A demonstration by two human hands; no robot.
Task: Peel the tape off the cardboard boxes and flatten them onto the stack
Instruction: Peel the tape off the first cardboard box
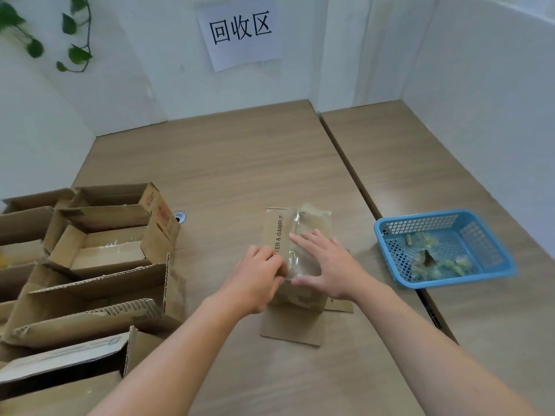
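The cardboard box (277,235) sits mid-table (225,160), just ahead of me at 12 o'clock, its top under clear tape (313,223); my left hand (258,277) curls its fingers and pinches the tape's left edge; my right hand (327,271) lies flat, fingers spread, pressing the taped top; open boxes (105,238) crowd my 9 o'clock; a blue basket (444,215) holding tape scraps (432,261) stands at 3 o'clock.

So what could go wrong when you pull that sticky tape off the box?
The left hand picks at the clear tape, which might tear into bits or rip the cardboard box. Only the flat right hand steadies the box; it could slide. The blue basket sits apart, so peeled tape may cling to fingers.
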